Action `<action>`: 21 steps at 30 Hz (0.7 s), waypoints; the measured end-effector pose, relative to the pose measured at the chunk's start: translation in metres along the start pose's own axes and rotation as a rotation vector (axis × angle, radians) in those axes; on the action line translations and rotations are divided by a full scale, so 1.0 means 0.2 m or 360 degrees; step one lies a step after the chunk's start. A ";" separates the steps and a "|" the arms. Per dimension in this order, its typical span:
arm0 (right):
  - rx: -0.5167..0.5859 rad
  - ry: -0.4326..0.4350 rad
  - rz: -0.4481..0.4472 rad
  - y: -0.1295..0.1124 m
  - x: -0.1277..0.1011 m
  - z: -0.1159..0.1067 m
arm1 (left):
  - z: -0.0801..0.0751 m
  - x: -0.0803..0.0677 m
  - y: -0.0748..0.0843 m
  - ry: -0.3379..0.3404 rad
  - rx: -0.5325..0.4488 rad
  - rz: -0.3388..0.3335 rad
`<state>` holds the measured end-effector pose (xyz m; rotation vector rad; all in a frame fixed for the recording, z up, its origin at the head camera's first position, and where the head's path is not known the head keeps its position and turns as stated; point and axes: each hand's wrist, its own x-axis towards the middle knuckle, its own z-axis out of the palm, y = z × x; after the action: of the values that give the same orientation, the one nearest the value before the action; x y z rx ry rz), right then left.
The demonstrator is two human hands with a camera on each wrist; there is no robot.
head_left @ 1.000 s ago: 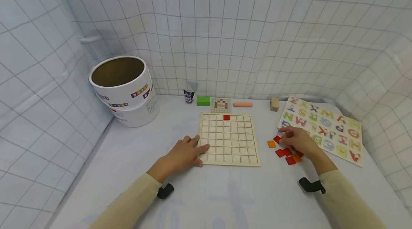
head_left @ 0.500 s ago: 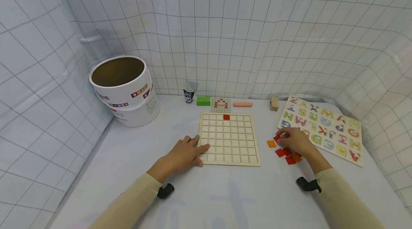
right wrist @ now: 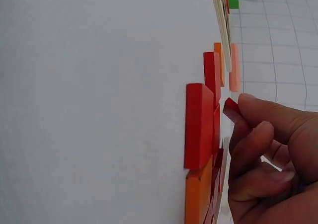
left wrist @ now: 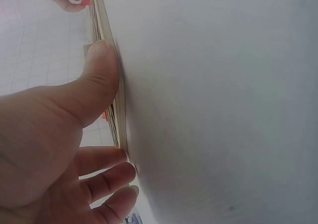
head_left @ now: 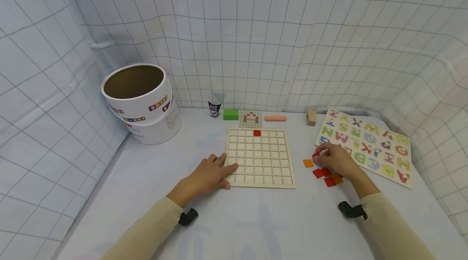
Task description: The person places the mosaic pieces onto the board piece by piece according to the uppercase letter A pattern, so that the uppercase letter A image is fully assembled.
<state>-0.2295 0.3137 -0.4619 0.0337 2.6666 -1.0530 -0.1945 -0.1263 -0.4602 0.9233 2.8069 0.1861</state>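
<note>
A pale wooden grid board [head_left: 258, 158] lies in the middle of the table, one red tile [head_left: 257, 133] sitting in its top row. My left hand [head_left: 208, 174] rests on the board's left edge, fingers spread and thumb along the near-left corner. Over at the right, my right hand [head_left: 338, 161] pinches a red square tile [right wrist: 232, 109] between thumb and finger, raised above the others in the right wrist view. Below and beside it lie several loose red tiles [head_left: 330, 181] and orange tiles [head_left: 308, 163], some partly hidden by the hand.
An alphabet board [head_left: 369, 142] lies right of the loose tiles. Behind the grid board stand a small figurine [head_left: 214, 109], a green block [head_left: 231, 115], a pattern card [head_left: 250, 119], a salmon-coloured stick [head_left: 276, 118] and a wooden block [head_left: 311, 118]. A white bucket [head_left: 157, 124] stands back left.
My right hand has closed its fingertips on a red tile from the pile and tilted it up. The left hand stays where it was on the board.
</note>
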 end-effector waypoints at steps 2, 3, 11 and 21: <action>0.0099 0.0001 0.0021 0.01 0.00 -0.02 | 0.00 0.00 0.00 0.0009 0.0001 0.0005; 0.0162 0.0003 0.0028 0.01 0.01 -0.03 | 0.00 0.00 0.00 0.0010 0.0001 0.0005; 0.0898 -0.0056 0.0045 -0.12 0.12 -0.03 | -0.01 -0.01 -0.01 0.0010 0.0029 -0.0010; 0.0896 -0.0262 -0.0073 -0.40 0.35 0.19 | 0.01 0.00 -0.01 0.0017 0.0022 0.0016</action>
<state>-0.2980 0.2241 -0.4538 -0.0032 2.1587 -1.7044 -0.1954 -0.1271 -0.4635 0.9425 2.8174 0.1735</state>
